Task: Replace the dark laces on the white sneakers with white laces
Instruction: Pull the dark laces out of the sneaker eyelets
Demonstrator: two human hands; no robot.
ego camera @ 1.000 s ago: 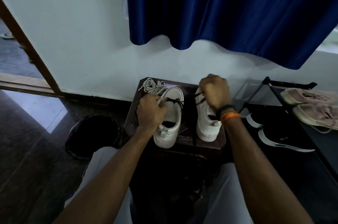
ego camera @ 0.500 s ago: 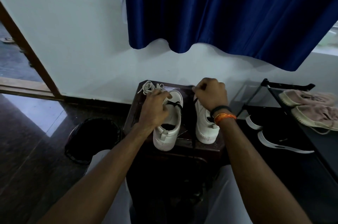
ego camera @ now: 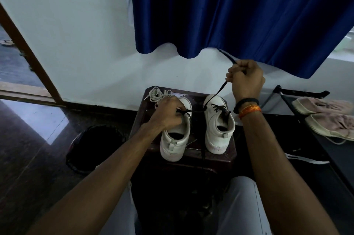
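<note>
Room: white wall (ego camera: 86, 33) with a blue curtain (ego camera: 239, 10) hanging above; dark glossy floor (ego camera: 24, 158) and a wooden door frame (ego camera: 28, 52) at the left.
Stool: small dark wooden stool (ego camera: 191, 155) against the wall, carrying both shoes.
Left sneaker (ego camera: 177, 138): white, heel toward the person, on the stool's left half, near its front edge.
Right sneaker (ego camera: 218, 129): white, heel toward the person, on the stool's right half, dark lacing still crossed over its tongue.
Dark lace (ego camera: 216, 93): one strand runs taut from the right sneaker's toe end up to the raised hand; another strand crosses the gap between the shoes.
White laces (ego camera: 156, 93): loose bundle at the stool's far left corner, just beyond the left hand.
Left hand (ego camera: 167, 114): rests on the left sneaker's front, fingers curled, pinching a dark lace end.
Right hand (ego camera: 246, 77): lifted above the right sneaker, fist closed round the dark lace.
Wrist: black and orange bands (ego camera: 248, 107) on the right wrist.
Right side: black shoe rack (ego camera: 298, 104) holding pinkish shoes (ego camera: 329, 115).
Left side: dark round bin (ego camera: 95, 146) on the floor beside the stool.
</note>
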